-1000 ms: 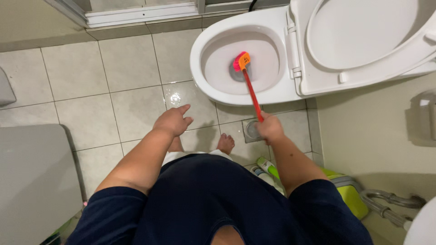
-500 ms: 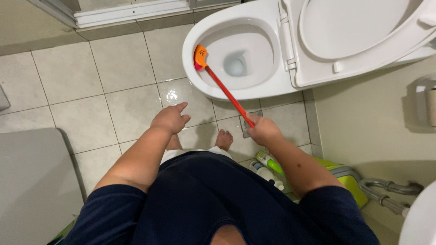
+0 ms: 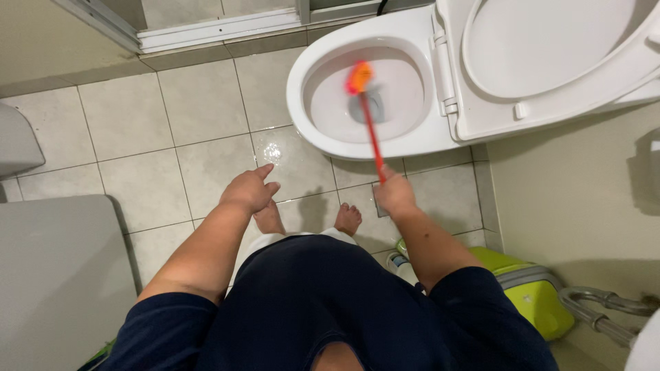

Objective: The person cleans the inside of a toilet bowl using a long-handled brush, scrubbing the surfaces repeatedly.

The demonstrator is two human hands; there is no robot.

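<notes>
Right hand (image 3: 394, 195) grips one red brush (image 3: 365, 113) inside one toilet bowl (image 3: 309, 117).

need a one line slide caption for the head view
Right hand holds a red toilet brush in the open toilet bowl; empty left hand hovers over the tiled floor.
</notes>
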